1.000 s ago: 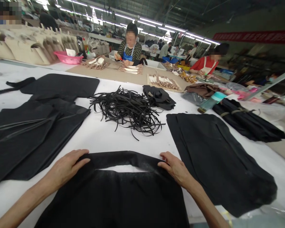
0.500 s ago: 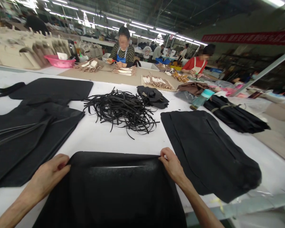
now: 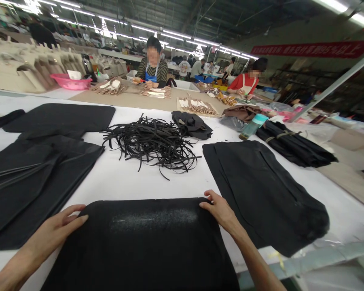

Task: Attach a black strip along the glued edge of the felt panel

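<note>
A black fabric piece (image 3: 145,242) lies flat on the white table (image 3: 133,182) right in front of me. My left hand (image 3: 53,232) rests on its upper left corner with the fingers stretched out flat. My right hand (image 3: 220,210) lies on its upper right corner, fingers extended and pressing on the cloth. Neither hand holds anything. Beyond the piece sits a tangled heap of black straps (image 3: 151,141).
A stack of black fabric (image 3: 39,169) lies at the left and another (image 3: 261,190) at the right. A small folded black bundle (image 3: 192,124), a teal-capped bottle (image 3: 251,126) and a tied black bundle (image 3: 294,143) sit further back. Two seated people work at the far table (image 3: 145,99).
The fabric's folded top edge with its gap has been laid down flat. My hands went from pinching the corners to lying flat on them. The view shifted slightly to the right.
</note>
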Demonstrator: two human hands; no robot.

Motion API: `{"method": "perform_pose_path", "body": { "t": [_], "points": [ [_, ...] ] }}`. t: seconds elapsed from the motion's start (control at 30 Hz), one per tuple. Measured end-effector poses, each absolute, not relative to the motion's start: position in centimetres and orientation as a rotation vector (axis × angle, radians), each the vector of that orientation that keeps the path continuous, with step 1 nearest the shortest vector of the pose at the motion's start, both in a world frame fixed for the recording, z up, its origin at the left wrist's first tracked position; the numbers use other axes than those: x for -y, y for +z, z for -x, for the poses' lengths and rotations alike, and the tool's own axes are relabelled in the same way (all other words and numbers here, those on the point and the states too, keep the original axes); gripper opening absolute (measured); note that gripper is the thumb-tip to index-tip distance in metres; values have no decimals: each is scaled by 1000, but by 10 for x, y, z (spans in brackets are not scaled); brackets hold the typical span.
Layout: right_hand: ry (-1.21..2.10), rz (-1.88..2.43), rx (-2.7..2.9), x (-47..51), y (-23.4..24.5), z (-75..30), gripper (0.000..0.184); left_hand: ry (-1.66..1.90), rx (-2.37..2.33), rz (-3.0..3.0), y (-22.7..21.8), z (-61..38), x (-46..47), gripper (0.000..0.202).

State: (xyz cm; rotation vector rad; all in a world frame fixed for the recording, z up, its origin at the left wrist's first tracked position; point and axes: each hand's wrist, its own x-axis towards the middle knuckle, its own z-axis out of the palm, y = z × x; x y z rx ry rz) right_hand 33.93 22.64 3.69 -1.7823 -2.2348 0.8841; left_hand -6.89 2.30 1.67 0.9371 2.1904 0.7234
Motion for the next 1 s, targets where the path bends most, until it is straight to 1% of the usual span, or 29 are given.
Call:
{"method": "perform_pose_path", "body": {
  "t": [0.07,0.1,0.23,0.37,0.57,0.67,0.9,0.93,1.0],
  "points": [
    [932,1772,2266,-225,41,-341,16,798,-2008,-736,24,70,-25,65],
    [949,1764,2283,-224,43,-340,14,818,-1919,-667,28,69,-26,65],
    [923,1764,2311,-219,45,-332,15,802,-1632,-607,40,59,-37,50],
    [849,1745,2285,-215,39,-319,8,777,-1656,-628,39,56,-47,42],
    [857,1730,2123,-213,27,-312,16,906,-1679,-594,32,67,-49,31],
    [964,1654,2009,-213,23,-314,20,1033,-1685,-472,24,68,-46,33],
    [1338,1431,1801,-210,24,-318,31,1270,-1527,-120,1,49,-36,50],
    [1415,1394,1781,-210,25,-319,33,1295,-1520,-106,1,47,-36,52],
    [1672,1263,1674,-211,27,-323,33,1262,-1569,-69,4,45,-37,56]
  ]
}}
